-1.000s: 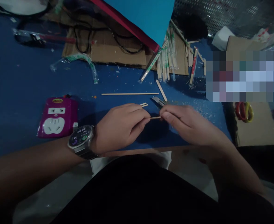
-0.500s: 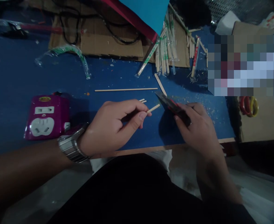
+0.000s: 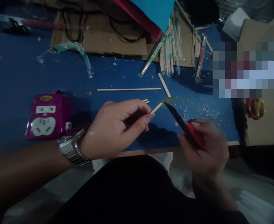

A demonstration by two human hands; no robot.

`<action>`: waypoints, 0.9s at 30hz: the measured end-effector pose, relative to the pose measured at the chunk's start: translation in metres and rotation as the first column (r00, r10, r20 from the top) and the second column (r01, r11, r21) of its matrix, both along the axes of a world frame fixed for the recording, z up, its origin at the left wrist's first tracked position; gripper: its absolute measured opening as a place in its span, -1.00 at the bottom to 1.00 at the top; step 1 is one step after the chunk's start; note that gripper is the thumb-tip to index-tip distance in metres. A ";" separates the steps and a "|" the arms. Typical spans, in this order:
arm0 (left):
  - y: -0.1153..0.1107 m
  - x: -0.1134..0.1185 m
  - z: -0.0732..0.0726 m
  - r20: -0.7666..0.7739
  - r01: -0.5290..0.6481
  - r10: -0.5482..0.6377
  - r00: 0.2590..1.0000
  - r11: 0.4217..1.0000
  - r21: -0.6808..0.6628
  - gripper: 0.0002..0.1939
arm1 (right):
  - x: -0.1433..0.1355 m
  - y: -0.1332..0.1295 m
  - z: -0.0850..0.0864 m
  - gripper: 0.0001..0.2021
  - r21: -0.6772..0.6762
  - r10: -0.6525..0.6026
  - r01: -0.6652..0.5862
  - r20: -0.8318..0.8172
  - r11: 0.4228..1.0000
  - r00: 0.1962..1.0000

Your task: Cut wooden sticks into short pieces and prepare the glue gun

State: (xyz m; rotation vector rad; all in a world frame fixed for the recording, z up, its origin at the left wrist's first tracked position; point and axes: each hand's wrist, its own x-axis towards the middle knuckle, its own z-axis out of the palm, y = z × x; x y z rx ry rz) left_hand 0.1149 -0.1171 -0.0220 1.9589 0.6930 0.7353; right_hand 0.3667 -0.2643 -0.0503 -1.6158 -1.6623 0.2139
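My left hand (image 3: 120, 126) pinches a thin wooden stick (image 3: 157, 107) between thumb and forefinger, its short end pointing up and right. In my right hand (image 3: 205, 144) is a utility knife (image 3: 188, 129) with a red handle and a dark blade. The blade's tip is close to the stick's end, apparently with a small gap. A long thin stick (image 3: 129, 89) lies on the blue table (image 3: 118, 70) beyond my left hand. A flat craft stick (image 3: 164, 85) rests slantwise near the knife. Two short stick ends (image 3: 146, 101) show behind my left knuckles.
A purple power socket block (image 3: 49, 116) stands at the left. Wrapped chopsticks (image 3: 168, 57) lie in a bunch on cardboard (image 3: 113, 43) at the back. Wood shavings (image 3: 207, 110) are scattered at right, near red and yellow rings (image 3: 255, 109). The table's front edge (image 3: 151, 151) runs below my hands.
My right hand has drawn the knife down and to the right, and the handle shows more. My left hand keeps its pinch on the stick. The whole view has shifted slightly.
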 end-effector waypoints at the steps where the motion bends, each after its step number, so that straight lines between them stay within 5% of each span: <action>1: 0.000 0.000 0.000 0.000 -0.001 0.001 1.000 1.000 -0.003 -0.89 | -0.001 0.002 0.000 -0.46 0.021 0.009 -0.010 0.023 1.000 1.000; 17: -0.001 -0.001 0.002 -0.074 -0.003 -0.001 0.997 0.999 -0.049 -0.86 | -0.012 0.005 0.006 -0.47 -0.097 0.063 -0.057 0.053 0.994 0.997; 27: 0.000 0.000 -0.001 -0.113 -0.008 0.020 0.993 0.995 0.103 -0.78 | -0.010 -0.002 0.009 -0.18 -0.210 0.198 -0.164 0.154 0.964 0.968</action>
